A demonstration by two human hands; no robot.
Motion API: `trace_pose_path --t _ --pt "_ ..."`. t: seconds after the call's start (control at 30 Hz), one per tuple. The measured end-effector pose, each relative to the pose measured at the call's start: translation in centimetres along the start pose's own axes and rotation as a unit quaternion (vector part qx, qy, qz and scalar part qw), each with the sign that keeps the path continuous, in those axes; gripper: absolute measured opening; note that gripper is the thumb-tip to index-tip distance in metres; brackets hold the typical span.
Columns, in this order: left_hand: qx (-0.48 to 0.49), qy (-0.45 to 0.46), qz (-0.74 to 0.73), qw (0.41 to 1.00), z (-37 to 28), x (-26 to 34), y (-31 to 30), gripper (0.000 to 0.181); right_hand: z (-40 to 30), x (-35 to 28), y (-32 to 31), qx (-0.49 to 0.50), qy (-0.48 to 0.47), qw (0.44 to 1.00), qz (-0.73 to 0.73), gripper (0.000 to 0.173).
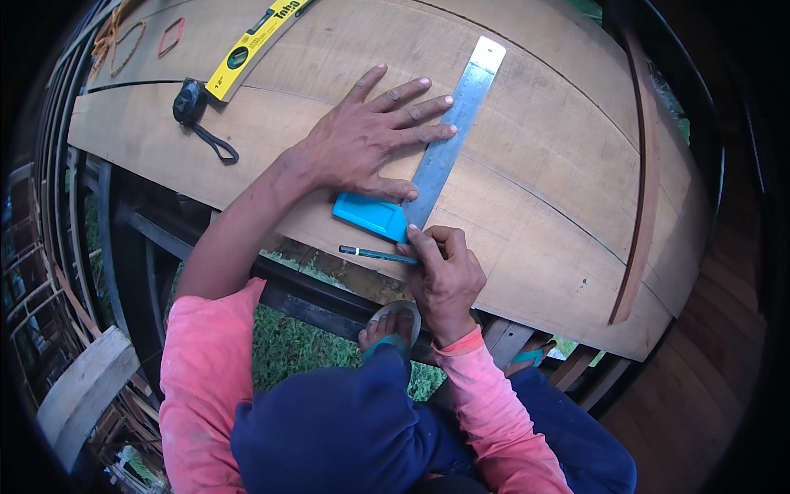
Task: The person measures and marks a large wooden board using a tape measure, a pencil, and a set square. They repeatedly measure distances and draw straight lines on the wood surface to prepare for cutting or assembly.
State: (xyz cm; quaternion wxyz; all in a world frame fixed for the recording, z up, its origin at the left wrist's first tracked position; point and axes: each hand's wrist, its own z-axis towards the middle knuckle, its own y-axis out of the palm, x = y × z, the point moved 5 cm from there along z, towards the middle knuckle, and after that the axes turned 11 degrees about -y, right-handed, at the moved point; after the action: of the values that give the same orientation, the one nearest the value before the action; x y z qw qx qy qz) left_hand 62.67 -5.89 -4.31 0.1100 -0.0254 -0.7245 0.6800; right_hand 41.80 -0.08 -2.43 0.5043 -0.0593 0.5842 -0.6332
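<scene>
A try square lies on the wooden boards [543, 179]; its steel blade [460, 126] runs up and to the right, and its blue handle [370, 216] rests near the boards' front edge. My left hand [386, 133] is spread flat, with several fingertips pressing on the blade and the thumb by its lower part. In my right hand [447, 268] a dark green pencil [379, 254] is held between thumb and fingers, close to the corner where handle and blade meet. The pencil's blunt end points left; its tip is hidden by the fingers.
A yellow spirit level [247, 49], a black tape measure [190, 102] with a wrist strap, a red carabiner-like loop [171, 37] and orange cord [108, 40] lie at the upper left. A narrow wooden strip [642, 185] stands at the right. Dark metal bars [308, 296] run below the front edge.
</scene>
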Motion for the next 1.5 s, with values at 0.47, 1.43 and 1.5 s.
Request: trace_pose_path --t 0.47,1.43,1.5 --pt "-0.001 0.003 -0.011 1.0 0.38 0.15 0.05 0.097 -0.27 0.49 0.09 -0.003 0.003 1.0 0.018 0.028" --pt "0.006 -0.009 -0.038 0.999 0.05 0.35 -0.2 0.102 -0.39 0.61 -0.24 -0.013 0.002 0.999 0.038 0.028" --pt "0.002 -0.011 -0.041 0.999 0.08 0.4 -0.32 0.102 -0.57 0.69 -0.19 -0.017 0.003 0.999 0.038 0.027"
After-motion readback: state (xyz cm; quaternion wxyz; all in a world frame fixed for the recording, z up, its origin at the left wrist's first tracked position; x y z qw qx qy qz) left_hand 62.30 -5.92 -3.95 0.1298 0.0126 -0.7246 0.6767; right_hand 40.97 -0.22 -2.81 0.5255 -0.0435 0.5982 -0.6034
